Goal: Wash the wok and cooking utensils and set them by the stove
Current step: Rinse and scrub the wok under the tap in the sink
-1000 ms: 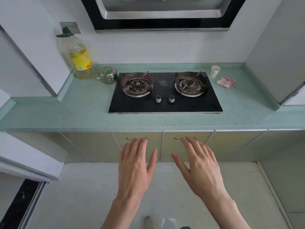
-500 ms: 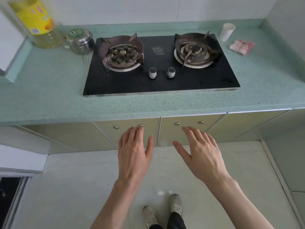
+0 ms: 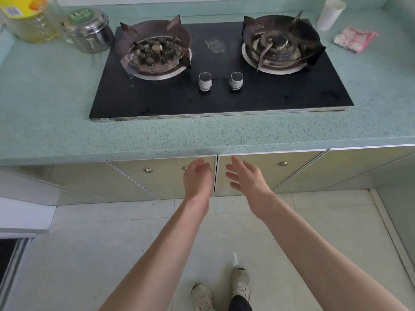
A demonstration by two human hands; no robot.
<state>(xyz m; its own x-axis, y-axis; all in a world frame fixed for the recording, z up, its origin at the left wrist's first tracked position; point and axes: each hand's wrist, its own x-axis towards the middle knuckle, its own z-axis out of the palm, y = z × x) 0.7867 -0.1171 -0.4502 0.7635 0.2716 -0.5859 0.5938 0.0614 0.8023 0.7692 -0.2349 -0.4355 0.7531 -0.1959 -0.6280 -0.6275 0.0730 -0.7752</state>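
A black two-burner gas stove (image 3: 220, 95) is set into the green countertop (image 3: 157, 135); both burners are bare. No wok or cooking utensil is in view. My left hand (image 3: 197, 178) is stretched out in front of the left cabinet door (image 3: 166, 178), fingers loosely curled, holding nothing, close to a small round knob. My right hand (image 3: 247, 178) is held out in front of the right cabinet door (image 3: 269, 169), fingers spread and relaxed, empty. Whether either hand touches a door I cannot tell.
On the counter at the back left stand an oil bottle (image 3: 27, 21) and a steel lidded canister (image 3: 88, 31). A white paper cup (image 3: 330, 14) and a pink-and-white packet (image 3: 354, 39) lie at the back right. My shoes (image 3: 224, 290) are on the tiled floor.
The view has moved closer to the counter and tilted down. Both hands have reached forward from above the floor to the two middle cabinet doors, and the left hand's fingers have curled.
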